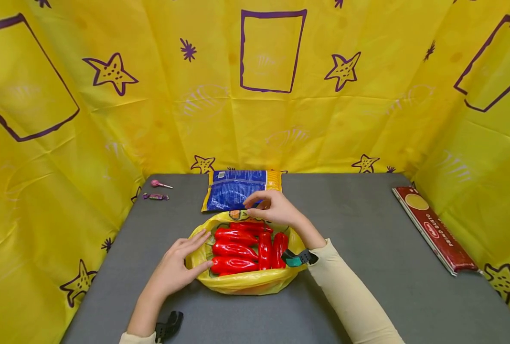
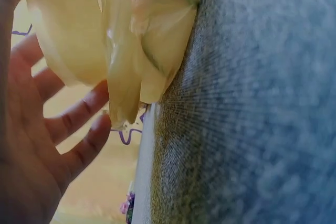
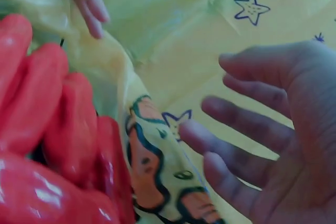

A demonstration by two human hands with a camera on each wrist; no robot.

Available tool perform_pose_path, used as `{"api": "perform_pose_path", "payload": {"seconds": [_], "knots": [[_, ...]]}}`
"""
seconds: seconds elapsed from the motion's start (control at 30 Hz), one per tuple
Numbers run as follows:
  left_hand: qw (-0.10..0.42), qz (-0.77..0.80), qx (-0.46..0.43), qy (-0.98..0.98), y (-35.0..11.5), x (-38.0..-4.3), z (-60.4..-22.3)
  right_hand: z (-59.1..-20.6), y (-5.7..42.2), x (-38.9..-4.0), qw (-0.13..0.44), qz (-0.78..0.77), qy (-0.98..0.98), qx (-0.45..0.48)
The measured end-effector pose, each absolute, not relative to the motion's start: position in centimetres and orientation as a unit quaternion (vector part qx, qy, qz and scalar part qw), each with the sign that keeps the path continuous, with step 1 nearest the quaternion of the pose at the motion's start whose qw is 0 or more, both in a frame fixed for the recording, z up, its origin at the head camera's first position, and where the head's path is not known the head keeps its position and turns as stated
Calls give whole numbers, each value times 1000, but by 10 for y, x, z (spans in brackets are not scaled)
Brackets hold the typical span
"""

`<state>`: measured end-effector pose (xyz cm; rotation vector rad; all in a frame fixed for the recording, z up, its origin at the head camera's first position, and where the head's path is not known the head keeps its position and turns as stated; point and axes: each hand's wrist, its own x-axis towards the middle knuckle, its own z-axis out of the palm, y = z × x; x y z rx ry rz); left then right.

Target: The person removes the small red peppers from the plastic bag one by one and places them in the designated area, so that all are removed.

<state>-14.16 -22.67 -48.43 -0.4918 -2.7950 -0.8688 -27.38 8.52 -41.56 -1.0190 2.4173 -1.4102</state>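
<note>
A yellow plastic bag sits on the table with its rim turned outward. Inside it lie several glossy red peppers, some lengthwise and some crosswise. My left hand is at the bag's left side, its spread fingers and thumb touching the rim; in the left wrist view the fingers extend along the yellow plastic. Over the far rim hovers my right hand, fingers loosely bent. The right wrist view shows that hand apart from the bag's printed edge, holding nothing.
Behind the bag lies a blue and yellow packet. A pink lollipop and a purple wrapped candy are at the back left. A long red packet lies on the right. Yellow printed cloth encloses the grey table.
</note>
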Motion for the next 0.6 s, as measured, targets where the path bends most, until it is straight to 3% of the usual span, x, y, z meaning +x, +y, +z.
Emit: {"api": "perform_pose_path", "payload": {"seconds": [0.13,0.23,0.6], "knots": [[50,-287,-147,-945,-224,-141,-485,-425,75,-273,153,-507,770,-356],[39,-289,-148,-945,-222,-141,-485,-435,68,-273,173,-484,769,-379],[9,-296,-160,-942,-219,-141,-488,-462,59,-280,87,-397,827,-389]]}}
